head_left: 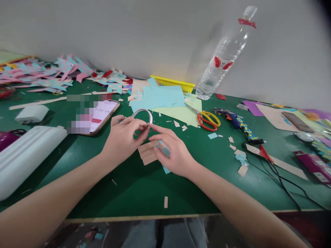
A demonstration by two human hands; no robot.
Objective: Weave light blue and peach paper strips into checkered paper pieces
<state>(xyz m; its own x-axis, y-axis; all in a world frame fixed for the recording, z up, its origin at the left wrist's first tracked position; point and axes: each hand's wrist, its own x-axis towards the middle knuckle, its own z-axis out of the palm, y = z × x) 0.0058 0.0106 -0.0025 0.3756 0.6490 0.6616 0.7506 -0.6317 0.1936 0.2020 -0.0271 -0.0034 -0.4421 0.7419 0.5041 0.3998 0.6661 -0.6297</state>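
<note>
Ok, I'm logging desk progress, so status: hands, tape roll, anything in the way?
Left hand gripping tape roll. Right hand open, at the roll's rim. Peach paper pieces just below; scissors clear, farther right.

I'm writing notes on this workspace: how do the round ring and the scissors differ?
The ring is a plain, pale loop; the scissors have one red and one yellow handle. The ring is in the left grip, with the right grip at its edge; the scissors lie untouched beyond. Both have rounded openings, the scissors' being in their handles.
</note>
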